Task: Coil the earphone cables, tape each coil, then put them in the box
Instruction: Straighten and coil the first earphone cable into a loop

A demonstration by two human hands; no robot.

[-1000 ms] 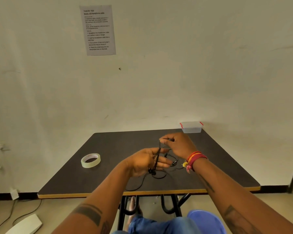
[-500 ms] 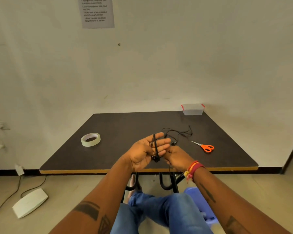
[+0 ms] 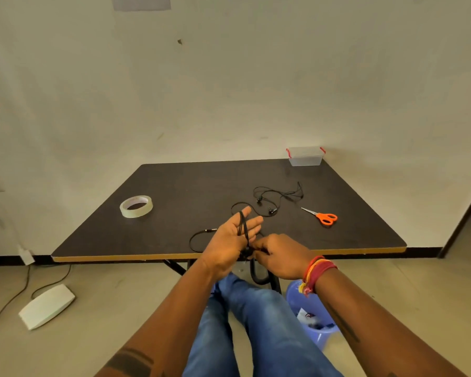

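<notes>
**Cable wound over the left palm at the table's near edge**

Plain off-white wall behind, dark square table (image 3: 201, 186) in front of it, and the action is right at the near edge. The left hand (image 3: 230, 240) is up with palm facing the camera, fingers straight and spread a little, and black turns of earphone cable (image 3: 244, 229) run lengthwise over the palm from near the fingertips down toward the wrist. The right hand (image 3: 278, 255) sits just beside it, low at the table edge, fingers curled in and pinching the cable at the bottom of those turns. A loose tail of the same cable loops out to the left on the tabletop and ends in a plug (image 3: 210, 230).

Further back on the table lies a second earphone set (image 3: 276, 198), uncoiled, its buds and wire sprawled loose. Just right of that, orange-handled scissors (image 3: 324, 216) lie flat. A roll of tape (image 3: 136, 206) rests well to the left. The clear box (image 3: 306, 157) with red clips stands at the far right corner against the wall.

Below the table, blue jeans, a blue stool (image 3: 316, 317) to the right, and a white device (image 3: 47, 306) with its cord on the floor at left.
</notes>
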